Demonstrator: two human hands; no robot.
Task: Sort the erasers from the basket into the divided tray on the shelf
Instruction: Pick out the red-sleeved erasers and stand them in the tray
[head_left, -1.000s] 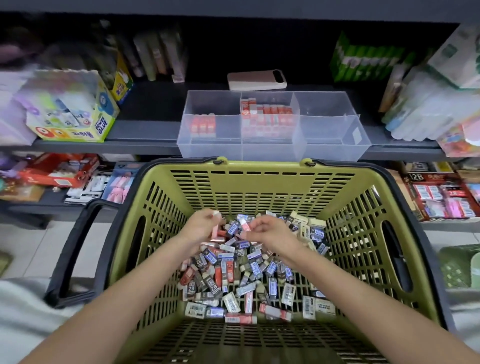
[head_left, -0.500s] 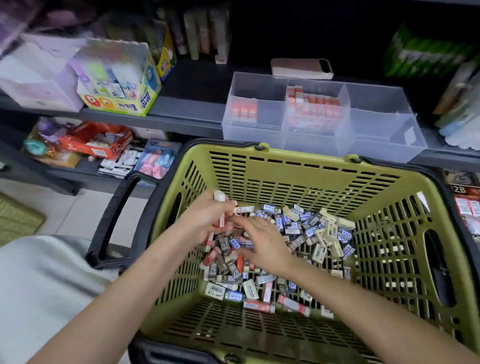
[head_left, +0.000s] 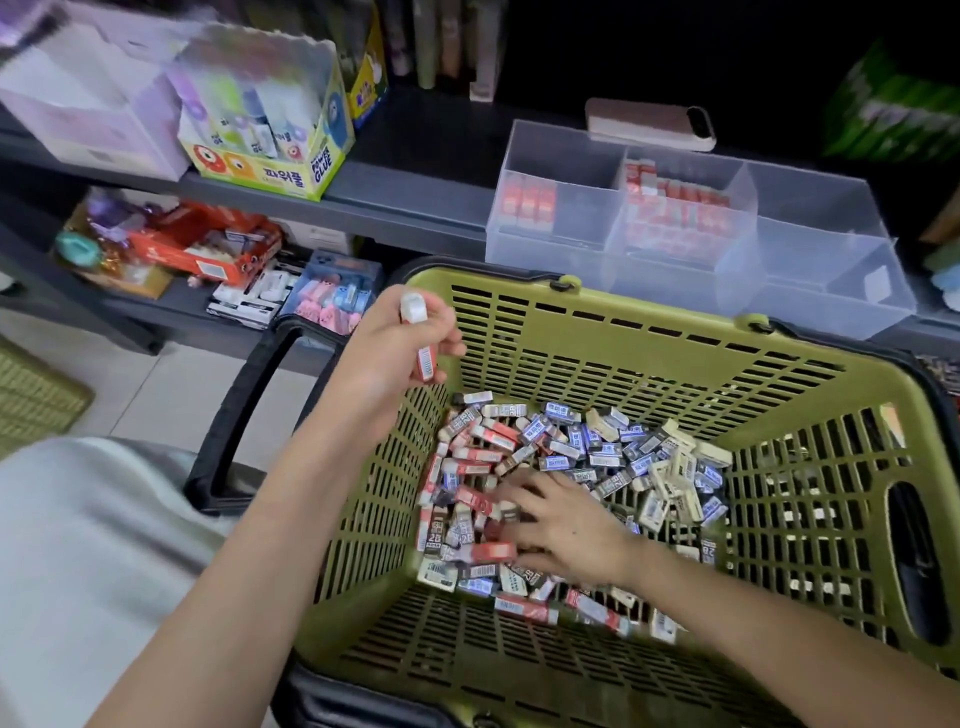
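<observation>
Starting at the edges, what hems the hands in?

The green basket (head_left: 623, 332) fills the lower right of the frame. Its slotted walls rise on every side of the eraser pile (head_left: 597, 452), and a black handle (head_left: 244, 405) folds out at its left, over pale floor tile (head_left: 156, 384). Above the pile the basket stands open, and there is free air between its far rim and the grey shelf (head_left: 405, 192) across the upper half.

Counts?

One basket, two hands, and one clear divided tray (head_left: 810, 208) on the shelf at upper right. The tray's left compartment holds a row of red erasers (head_left: 530, 200), three as far as the blur lets me count. The middle compartment holds a block of red erasers (head_left: 675, 213), too tightly packed to number. The pile mixes red, blue, dark and cream sleeves.

And the hands?

Well apart. The left hand (head_left: 384, 364) is raised at the basket's left rim, left of centre, with its fingers curled round a red-sleeved eraser (head_left: 423, 358) whose white end sticks up. The right hand (head_left: 571, 530) sits lower and right of centre, palm down on the pile, fingers stretched flat across the erasers.

Where is the tray from them?

Up and to the right of both hands, just behind the basket's far rim. A phone (head_left: 649, 124) lies on the shelf behind it.
</observation>
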